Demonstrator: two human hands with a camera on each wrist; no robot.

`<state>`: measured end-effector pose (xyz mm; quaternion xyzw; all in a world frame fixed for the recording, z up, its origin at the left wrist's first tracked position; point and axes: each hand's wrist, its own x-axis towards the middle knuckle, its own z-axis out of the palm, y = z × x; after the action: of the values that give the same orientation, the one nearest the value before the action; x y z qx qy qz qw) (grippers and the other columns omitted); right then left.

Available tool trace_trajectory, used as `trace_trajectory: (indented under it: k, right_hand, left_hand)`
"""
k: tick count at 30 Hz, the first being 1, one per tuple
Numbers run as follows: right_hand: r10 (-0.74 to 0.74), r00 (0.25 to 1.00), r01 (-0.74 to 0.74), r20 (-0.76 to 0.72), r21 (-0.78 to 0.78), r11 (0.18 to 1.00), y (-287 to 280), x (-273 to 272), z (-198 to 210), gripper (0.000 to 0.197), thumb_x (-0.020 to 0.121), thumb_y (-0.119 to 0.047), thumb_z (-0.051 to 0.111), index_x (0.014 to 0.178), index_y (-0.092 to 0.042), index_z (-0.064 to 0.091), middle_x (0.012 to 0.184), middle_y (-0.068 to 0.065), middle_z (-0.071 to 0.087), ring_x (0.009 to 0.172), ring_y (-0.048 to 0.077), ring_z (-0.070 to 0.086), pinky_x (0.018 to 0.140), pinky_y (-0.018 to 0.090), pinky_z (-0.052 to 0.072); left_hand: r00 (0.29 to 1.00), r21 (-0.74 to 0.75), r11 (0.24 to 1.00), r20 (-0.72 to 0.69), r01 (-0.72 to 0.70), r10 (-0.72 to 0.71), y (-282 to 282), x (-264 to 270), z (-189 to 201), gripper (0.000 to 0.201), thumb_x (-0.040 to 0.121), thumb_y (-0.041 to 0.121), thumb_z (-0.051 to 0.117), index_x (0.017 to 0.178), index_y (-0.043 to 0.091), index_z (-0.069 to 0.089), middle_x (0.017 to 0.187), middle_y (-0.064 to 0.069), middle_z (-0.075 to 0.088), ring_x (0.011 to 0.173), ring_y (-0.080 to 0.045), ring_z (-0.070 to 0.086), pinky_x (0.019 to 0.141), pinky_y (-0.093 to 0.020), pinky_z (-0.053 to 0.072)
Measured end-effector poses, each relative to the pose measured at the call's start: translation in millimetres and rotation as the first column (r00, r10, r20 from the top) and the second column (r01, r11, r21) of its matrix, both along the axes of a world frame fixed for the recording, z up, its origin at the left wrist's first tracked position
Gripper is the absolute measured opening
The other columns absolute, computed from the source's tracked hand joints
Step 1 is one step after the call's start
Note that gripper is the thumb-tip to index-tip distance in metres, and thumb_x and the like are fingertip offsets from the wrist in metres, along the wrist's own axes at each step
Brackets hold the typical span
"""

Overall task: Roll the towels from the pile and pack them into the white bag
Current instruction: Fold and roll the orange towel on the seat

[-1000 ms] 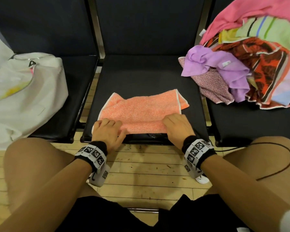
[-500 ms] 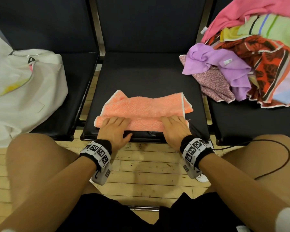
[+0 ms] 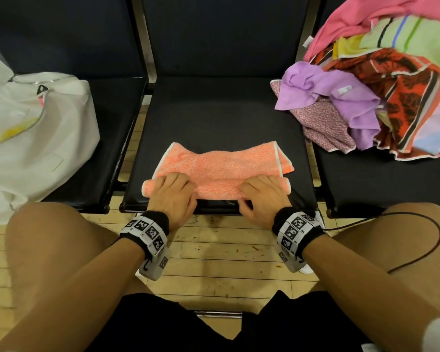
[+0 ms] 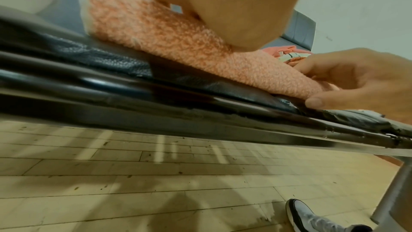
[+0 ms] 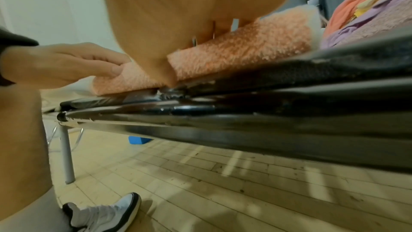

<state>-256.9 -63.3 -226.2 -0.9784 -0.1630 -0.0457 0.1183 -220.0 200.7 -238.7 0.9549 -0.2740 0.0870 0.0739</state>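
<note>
Black seats (image 3: 221, 115), seemingly wooden floor (image 3: 214, 262)

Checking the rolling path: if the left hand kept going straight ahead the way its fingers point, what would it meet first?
The left hand would first meet the flat, unrolled part of the orange towel, then bare black seat and probably the backrest.

Half-rolled orange towel (image 3: 221, 168) on seat (image 3: 221, 118)

Middle seat (image 3: 221, 118): towel (image 3: 224, 166) at its front edge, your left hand (image 3: 172, 196) and right hand (image 3: 263, 199) on the towel's near, rolled part. Seat to your left: bag (image 3: 36, 138). Seat to your right: towel pile (image 3: 381, 92).
</note>
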Motion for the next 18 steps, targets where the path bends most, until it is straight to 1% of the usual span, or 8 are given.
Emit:
trace_trajectory:
  k: [3, 5, 8, 11, 13, 15, 16, 18]
  right_hand:
    - [-0.023, 0.999, 0.022, -0.047, -0.018, 1.0, -0.5, 1.4, -5.7, 0.035, 0.08, -0.028, 0.071, 0.113, -0.017, 0.066, 0.108, 0.0, 0.067, 0.099, 0.025, 0.061, 0.094, 0.042, 0.045]
    - [-0.036, 0.998, 0.034, -0.057, -0.022, 0.999, 1.0, 4.0, -4.7, 0.031, 0.089, -0.022, 0.062, 0.119, -0.016, 0.064, 0.111, 0.002, 0.067, 0.102, 0.027, 0.061, 0.098, 0.043, 0.043]
    - [-0.06, 0.981, 0.056, -0.185, -0.024, 0.998, 0.1, 7.7, 3.8, 0.037, 0.097, -0.027, 0.044, 0.131, -0.019, 0.056, 0.122, 0.001, 0.064, 0.111, 0.025, 0.057, 0.104, 0.041, 0.04]
    - [-0.054, 0.965, 0.054, -0.258, -0.006, 0.999, -3.4, 7.2, 5.3, 0.037, 0.093, -0.031, 0.038, 0.126, -0.026, 0.055, 0.113, -0.001, 0.067, 0.097, 0.021, 0.061, 0.086, 0.042, 0.051]
    - [-0.073, 0.973, 0.081, -0.22, 0.027, 0.996, -4.1, 5.5, 2.9, 0.035, 0.09, -0.033, 0.042, 0.122, -0.024, 0.053, 0.108, -0.002, 0.065, 0.093, 0.021, 0.059, 0.081, 0.041, 0.052]
    - [-0.078, 0.992, 0.086, -0.102, 0.069, 0.994, -3.2, 3.6, -0.3, 0.027, 0.088, -0.028, 0.05, 0.113, -0.02, 0.056, 0.106, -0.003, 0.061, 0.093, 0.02, 0.056, 0.083, 0.038, 0.049]
    - [-0.07, 0.997, 0.072, -0.026, 0.058, 0.996, -2.1, 3.6, -1.5, 0.02, 0.086, -0.024, 0.054, 0.105, -0.02, 0.059, 0.104, -0.003, 0.061, 0.092, 0.02, 0.055, 0.084, 0.036, 0.046]
    - [-0.029, 0.995, 0.028, 0.096, 0.006, 1.0, -0.6, 3.8, -6.5, 0.012, 0.083, -0.014, 0.062, 0.094, -0.018, 0.065, 0.097, -0.003, 0.063, 0.089, 0.022, 0.055, 0.085, 0.035, 0.041]
  left_hand:
    - [0.998, 0.037, 0.998, -0.036, -0.052, 0.054, -1.5, 0.7, 0.7, 0.041, 0.094, 0.034, 0.034, 0.109, 0.015, 0.067, 0.099, -0.003, 0.067, 0.094, -0.027, 0.056, 0.092, -0.043, 0.036]
    - [0.994, 0.072, 0.995, -0.073, -0.072, 0.077, -2.9, 2.3, 2.8, 0.043, 0.095, 0.035, 0.031, 0.111, 0.017, 0.066, 0.096, -0.001, 0.068, 0.091, -0.026, 0.057, 0.09, -0.042, 0.036]
    - [0.981, 0.113, 0.989, -0.159, -0.097, 0.114, -6.7, 2.7, 6.8, 0.043, 0.094, 0.038, 0.026, 0.108, 0.021, 0.062, 0.088, 0.002, 0.069, 0.081, -0.023, 0.059, 0.087, -0.041, 0.034]
    - [0.983, 0.087, 0.992, -0.146, -0.096, 0.107, -9.0, 1.8, 5.3, 0.032, 0.094, 0.037, 0.035, 0.107, 0.021, 0.061, 0.088, 0.003, 0.069, 0.08, -0.023, 0.06, 0.087, -0.042, 0.037]
    - [0.995, 0.056, 0.995, -0.055, -0.08, 0.083, -9.9, 2.2, 4.7, 0.018, 0.094, 0.031, 0.051, 0.102, 0.02, 0.064, 0.095, 0.001, 0.065, 0.087, -0.025, 0.058, 0.087, -0.044, 0.04]
    - [0.998, 0.042, 0.997, 0.03, -0.058, 0.057, -9.9, 3.7, 3.7, 0.006, 0.091, 0.024, 0.063, 0.095, 0.02, 0.066, 0.095, 0.0, 0.063, 0.086, -0.027, 0.056, 0.081, -0.044, 0.043]
    - [0.998, 0.043, 0.998, 0.057, -0.038, 0.035, -9.5, 4.4, 3.3, 0.003, 0.091, 0.022, 0.065, 0.092, 0.02, 0.066, 0.092, 0.0, 0.064, 0.084, -0.026, 0.055, 0.078, -0.043, 0.042]
    - [0.998, 0.035, 0.999, 0.062, -0.001, -0.001, -8.9, 4.6, 2.3, 0.012, 0.095, 0.027, 0.06, 0.088, 0.021, 0.068, 0.086, 0.002, 0.066, 0.08, -0.025, 0.054, 0.075, -0.041, 0.04]
